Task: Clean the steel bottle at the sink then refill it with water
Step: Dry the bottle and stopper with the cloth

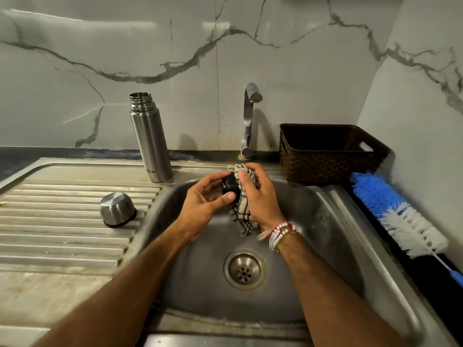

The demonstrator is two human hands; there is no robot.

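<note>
Steel bottle [150, 144] stands open, far left of the tap [248, 116], untouched. L hand [200, 206] pinches the black stopper [230, 187], R hand [258, 196] grips a checked cloth [241, 216] against it. Bottle's prob light, stiff, slick when wet imo, so grab mid-body.

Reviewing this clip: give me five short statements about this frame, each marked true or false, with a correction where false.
1. The tall steel bottle stands upright and uncapped on the ridged steel drainboard. True.
2. The left hand holds the bottle. False: it grips a small black round stopper over the sink.
3. The right hand holds a checked cream cloth against the stopper. True.
4. Water runs from the chrome tap. False: no stream shows.
5. The domed steel cup lid lies in the basin. False: it sits rim down on the drainboard.
</note>
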